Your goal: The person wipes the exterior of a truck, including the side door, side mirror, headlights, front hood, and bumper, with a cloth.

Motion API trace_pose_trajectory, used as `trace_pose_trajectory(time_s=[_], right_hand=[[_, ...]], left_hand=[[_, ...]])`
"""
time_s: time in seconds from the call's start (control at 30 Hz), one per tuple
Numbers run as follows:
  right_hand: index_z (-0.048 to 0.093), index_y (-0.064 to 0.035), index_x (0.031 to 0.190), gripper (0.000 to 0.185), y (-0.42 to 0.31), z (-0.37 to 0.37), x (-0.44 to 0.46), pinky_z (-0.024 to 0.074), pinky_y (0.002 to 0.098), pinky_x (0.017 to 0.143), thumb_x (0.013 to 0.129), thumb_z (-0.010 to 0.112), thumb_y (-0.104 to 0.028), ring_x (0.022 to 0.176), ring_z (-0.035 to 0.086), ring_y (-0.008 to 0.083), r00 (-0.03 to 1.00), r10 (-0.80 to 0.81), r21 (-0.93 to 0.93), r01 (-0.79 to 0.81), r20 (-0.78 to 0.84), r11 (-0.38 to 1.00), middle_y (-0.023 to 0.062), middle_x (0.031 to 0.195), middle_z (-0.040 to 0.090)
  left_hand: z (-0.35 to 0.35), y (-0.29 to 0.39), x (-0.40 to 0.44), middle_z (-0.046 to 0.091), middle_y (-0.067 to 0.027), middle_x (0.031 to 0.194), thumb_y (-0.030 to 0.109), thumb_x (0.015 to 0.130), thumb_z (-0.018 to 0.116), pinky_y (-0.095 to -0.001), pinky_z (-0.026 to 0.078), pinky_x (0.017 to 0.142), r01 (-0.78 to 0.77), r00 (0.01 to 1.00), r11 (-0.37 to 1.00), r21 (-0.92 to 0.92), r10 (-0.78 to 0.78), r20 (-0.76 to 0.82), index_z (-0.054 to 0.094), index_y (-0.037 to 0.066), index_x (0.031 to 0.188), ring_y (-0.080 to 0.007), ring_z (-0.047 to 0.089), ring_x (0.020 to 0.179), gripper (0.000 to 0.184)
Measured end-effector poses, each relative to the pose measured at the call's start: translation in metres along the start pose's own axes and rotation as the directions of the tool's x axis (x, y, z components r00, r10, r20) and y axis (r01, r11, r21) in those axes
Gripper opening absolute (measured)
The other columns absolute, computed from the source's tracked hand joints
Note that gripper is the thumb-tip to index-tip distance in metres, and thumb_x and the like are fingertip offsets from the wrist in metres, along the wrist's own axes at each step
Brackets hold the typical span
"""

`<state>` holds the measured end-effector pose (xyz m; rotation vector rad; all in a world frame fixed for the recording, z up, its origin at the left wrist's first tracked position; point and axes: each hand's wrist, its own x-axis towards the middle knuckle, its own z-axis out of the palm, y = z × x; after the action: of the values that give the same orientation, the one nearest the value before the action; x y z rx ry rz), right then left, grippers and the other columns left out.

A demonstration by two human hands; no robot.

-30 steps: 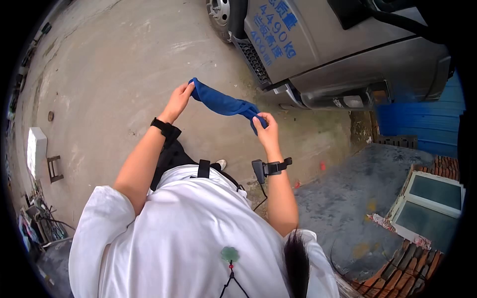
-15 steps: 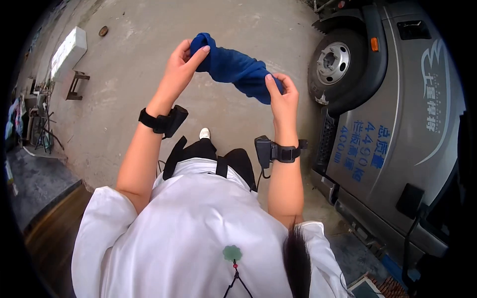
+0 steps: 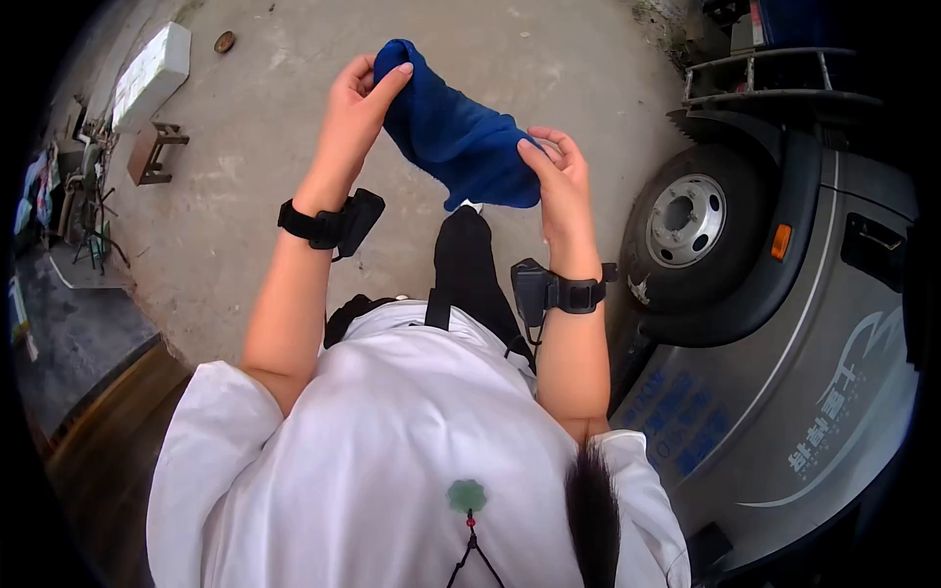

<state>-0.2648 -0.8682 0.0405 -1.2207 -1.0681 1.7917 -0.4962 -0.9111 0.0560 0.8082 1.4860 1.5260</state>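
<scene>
A blue cloth (image 3: 456,137) hangs between my two hands, partly spread and sagging in folds at its middle. Its upper left end is pinched by my left hand (image 3: 363,103), with the thumb on top. My right hand (image 3: 561,181) grips the lower right end between thumb and fingers. Each wrist wears a black strap with a small black device. Below the cloth one black-trousered leg and part of a white shoe show.
On the right stands a grey truck (image 3: 784,392) with a large front wheel (image 3: 686,220) and a metal ladder-like frame (image 3: 774,78) behind it. A white block (image 3: 152,76) and a small wooden stool (image 3: 157,154) are on the concrete ground at upper left.
The view has turned, bringing the truck's wheel and the ladder-like frame into sight. The cloth, twisted and narrow before, is spread wider between my hands. One leg has swung forward.
</scene>
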Motion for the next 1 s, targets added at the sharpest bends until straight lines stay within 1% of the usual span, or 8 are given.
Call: trace_pose_trajectory(time_s=[0.07,0.17,0.3,0.43,0.6,0.8,0.9,1.0], right_hand=[[0.056,0.0018,0.118,0.044,-0.035,-0.009,0.028,0.0478,0.0223,0.072,0.079,0.073,-0.009,0.077,0.061,0.0100,0.998,0.028,-0.085,-0.022,0.064,0.996,0.0038,0.081,0.065],[0.054,0.0012,0.124,0.058,-0.055,-0.024,0.099,0.0459,0.0216,0.070,0.072,0.077,-0.010,0.070,0.057,0.0088,0.982,-0.017,-0.476,0.106,0.187,0.873,-0.0002,0.071,0.060],[0.066,-0.0038,0.102,0.033,-0.073,-0.011,0.180,0.0444,0.0261,0.076,0.071,0.076,-0.012,0.064,0.050,0.0099,0.953,0.173,-0.688,0.047,0.248,0.724,-0.0022,0.064,0.052],[0.066,-0.0029,0.088,0.017,-0.071,0.026,0.265,0.0438,0.0261,0.075,0.075,0.072,-0.011,0.074,0.052,0.0105,0.964,-0.009,-0.512,0.149,0.266,0.846,0.0026,0.083,0.056],[0.064,-0.0016,0.087,0.008,-0.082,0.079,0.377,0.0433,0.0247,0.080,0.081,0.065,-0.007,0.088,0.055,0.0126,0.939,-0.203,-0.327,0.291,0.277,0.899,0.0060,0.111,0.055],[0.063,-0.0010,0.094,0.011,-0.131,0.181,0.502,0.0429,0.0261,0.084,0.087,0.060,-0.010,0.090,0.056,0.0113,0.982,0.035,-0.151,-0.007,0.183,0.989,0.0033,0.098,0.061],[0.063,-0.0014,0.096,0.012,-0.156,0.232,0.572,0.0427,0.0255,0.082,0.088,0.060,-0.009,0.089,0.055,0.0100,0.988,-0.064,-0.106,0.079,0.137,0.991,0.0027,0.093,0.062],[0.061,-0.0015,0.089,0.007,-0.187,0.269,0.629,0.0406,0.0210,0.069,0.088,0.061,-0.008,0.076,0.053,0.0056,0.971,-0.164,-0.160,0.193,0.174,0.968,0.0002,0.084,0.062]], left_hand=[[0.013,0.005,0.035,0.067,-0.0007,0.093,0.021,0.090,0.066,-0.0203,0.042,0.082,0.043,0.999,0.999,0.024,-0.043,-0.023,0.062,0.002,0.104,-0.0062,0.059,0.087,0.023],[0.036,0.019,0.104,0.067,-0.0007,0.091,0.020,0.091,0.065,-0.0202,0.043,0.080,0.023,0.999,0.999,0.047,-0.022,-0.029,0.062,0.002,0.104,-0.0065,0.060,0.084,0.023],[0.039,0.026,0.151,0.066,-0.0003,0.087,0.021,0.091,0.065,-0.0204,0.044,0.076,0.068,0.996,0.997,0.030,-0.066,-0.059,0.062,0.001,0.102,-0.0066,0.060,0.080,0.022],[0.011,0.035,0.220,0.064,0.0004,0.078,0.021,0.090,0.067,-0.0192,0.043,0.063,0.054,0.973,0.997,0.055,-0.040,-0.226,0.060,0.001,0.093,-0.0042,0.056,0.070,0.021],[-0.036,0.035,0.327,0.064,0.0007,0.077,0.022,0.090,0.067,-0.0184,0.043,0.063,0.013,0.966,0.997,0.071,0.006,-0.257,0.060,0.002,0.091,-0.0041,0.056,0.069,0.021],[-0.092,0.056,0.473,0.062,0.0016,0.074,0.023,0.090,0.066,-0.0195,0.042,0.059,0.033,0.966,0.999,0.031,-0.024,-0.257,0.060,0.002,0.089,-0.0034,0.055,0.068,0.021],[-0.131,0.071,0.541,0.061,0.0018,0.074,0.022,0.090,0.065,-0.0199,0.042,0.057,0.032,0.964,0.989,0.144,0.007,-0.267,0.059,0.002,0.089,-0.0032,0.054,0.068,0.021],[-0.157,0.080,0.601,0.062,0.0013,0.075,0.022,0.090,0.064,-0.0199,0.042,0.058,0.064,0.950,0.994,0.093,-0.032,-0.310,0.060,0.002,0.091,-0.0035,0.054,0.067,0.020]])
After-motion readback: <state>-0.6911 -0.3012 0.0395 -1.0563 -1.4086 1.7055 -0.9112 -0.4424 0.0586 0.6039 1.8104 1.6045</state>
